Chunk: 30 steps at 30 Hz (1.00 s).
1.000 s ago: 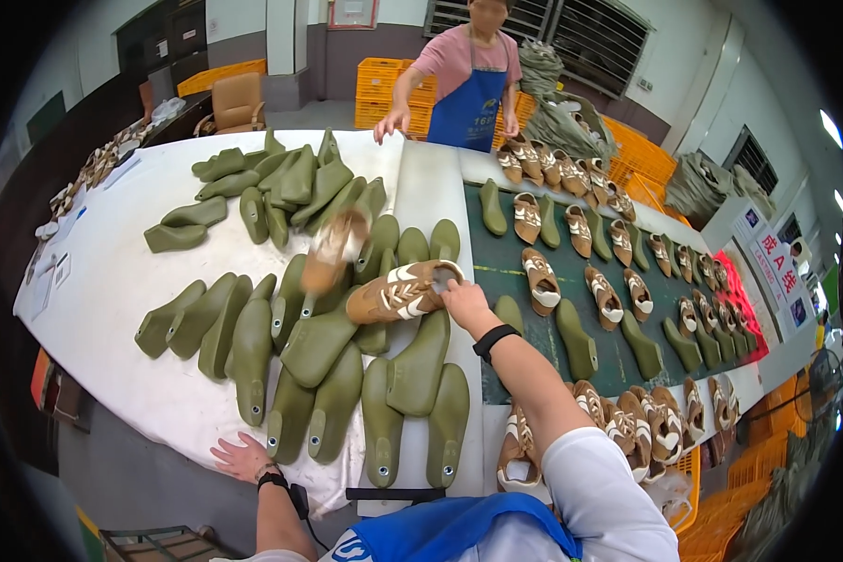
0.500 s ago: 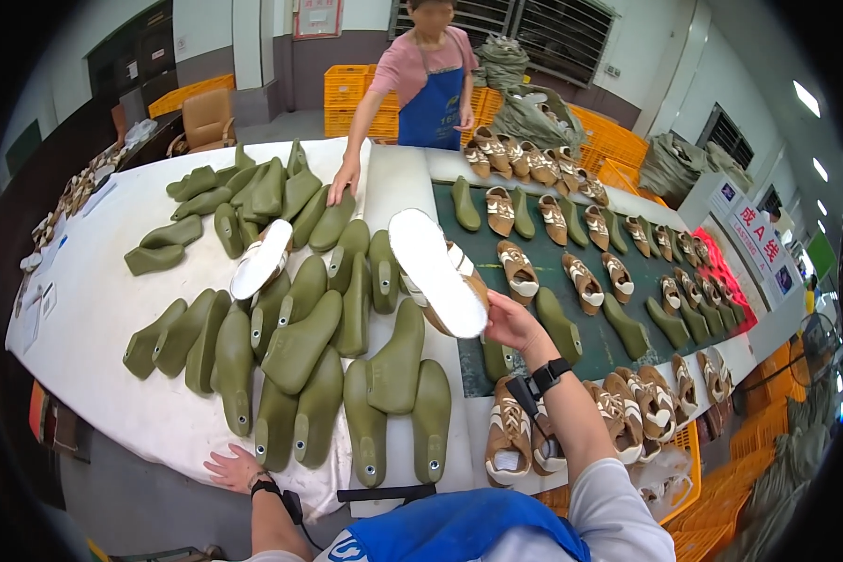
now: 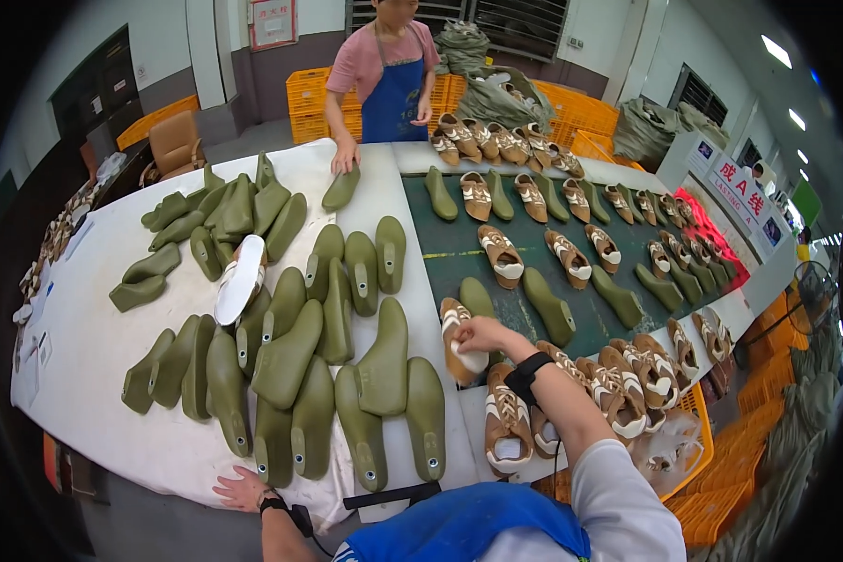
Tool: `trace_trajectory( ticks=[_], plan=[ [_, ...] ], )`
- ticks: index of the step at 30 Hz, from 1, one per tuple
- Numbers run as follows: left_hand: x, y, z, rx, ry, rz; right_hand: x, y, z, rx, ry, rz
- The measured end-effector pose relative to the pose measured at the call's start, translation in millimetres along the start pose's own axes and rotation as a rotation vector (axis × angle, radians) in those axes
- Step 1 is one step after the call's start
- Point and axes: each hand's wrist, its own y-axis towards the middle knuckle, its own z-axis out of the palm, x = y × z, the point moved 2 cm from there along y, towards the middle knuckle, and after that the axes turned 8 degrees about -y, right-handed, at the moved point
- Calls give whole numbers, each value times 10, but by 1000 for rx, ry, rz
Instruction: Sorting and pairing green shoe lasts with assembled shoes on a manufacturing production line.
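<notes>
My right hand (image 3: 482, 337) grips a brown sneaker (image 3: 453, 326) with white stripes by its white heel. This sneaker is upright, toe pointing away, at the white strip beside the green belt; whether it rests there or hovers slightly I cannot tell. With fingers spread, my left hand (image 3: 242, 489) lies flat on the near edge of the white-covered table (image 3: 75, 356). Many olive-green shoe lasts (image 3: 290, 351) are spread over this table, some leaning on others. Among them another sneaker (image 3: 242, 279) shows its white sole.
On the right, the green conveyor belt (image 3: 440, 251) carries rows of sneakers and lasts. More sneakers (image 3: 618, 393) line its near edge, above an orange crate (image 3: 698, 450). Across the table a co-worker's hand (image 3: 345, 155) touches a last (image 3: 341, 189). A fan (image 3: 813, 298) stands at far right.
My right hand has turned the sneaker from sole-showing to upright and lowered it toward the belt's edge. The co-worker's last has moved away from the pile. My left hand stays flat.
</notes>
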Motion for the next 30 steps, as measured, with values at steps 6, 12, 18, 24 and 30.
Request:
trace_trajectory(
  ticks=[6, 12, 18, 24, 30],
  plan=[
    [84, 96, 166, -38, 25, 2, -86, -77, 298, 184, 25, 59],
    [129, 178, 288, -55, 17, 21, -117, -180, 325, 229, -253, -7],
    [176, 243, 340, -54, 35, 16, -83, 110, -387, -29, -166, 160],
    [-18, 54, 262, 29, 185, 110, -362, 686, -551, -159, -265, 334],
    [646, 551, 960, 3, 339, 400, -300, 1257, -283, -252, -254, 346]
  ],
)
